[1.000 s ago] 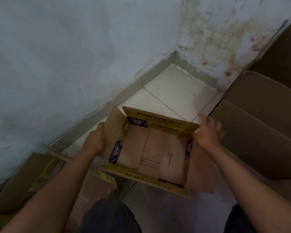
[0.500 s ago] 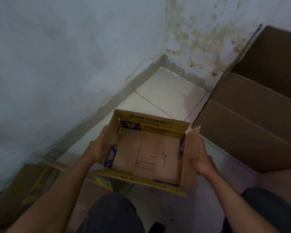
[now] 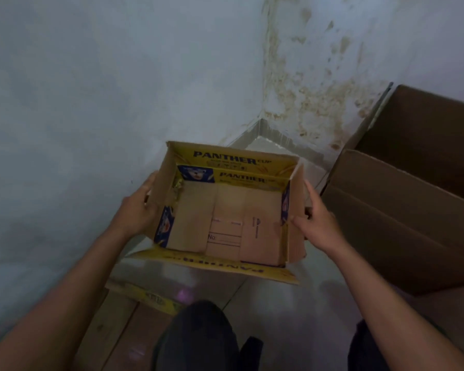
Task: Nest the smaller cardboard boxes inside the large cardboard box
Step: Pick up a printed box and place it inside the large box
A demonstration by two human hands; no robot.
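Both hands' small box (image 3: 227, 210) higher now

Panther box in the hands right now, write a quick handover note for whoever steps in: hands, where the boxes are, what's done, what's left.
Left hand: grips the left wall of the small Panther box.
Right hand: on the right side flap, fingers extended along it.
The box is open, empty and held up between the hands, above the tiled floor.
Large cardboard box: open, on the right; what is inside cannot be seen.
More flattened cardboard lies low on the left.
Done: small box picked up.
Left: carry it right, lower it into the large box, then deal with the rest.
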